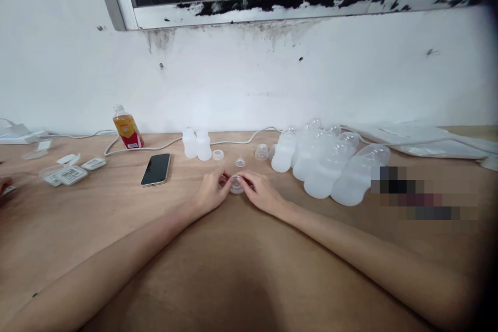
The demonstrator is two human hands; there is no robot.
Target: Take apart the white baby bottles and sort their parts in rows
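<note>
Both hands meet over the middle of the wooden table. The fingers of my left hand (215, 189) and my right hand (260, 190) are closed on opposite sides of a clear baby bottle nipple (236, 188); the fingers partly hide it, and I cannot tell whether a ring is around it. Just beyond the hands a second clear nipple (240, 163) stands on the table. To its left lies a white collar ring (218, 155), beside two milky baby bottles (203, 146) without caps. Right of the nipple are clear dome caps (261, 152).
Several capped baby bottles (321, 176) crowd the right side, before a plastic bag (439, 142). At left are a phone (156, 169), a drink bottle (128, 127) and small labelled cases (72, 174). A white cable (159, 146) runs behind. Another person's hand (4, 184) shows far left.
</note>
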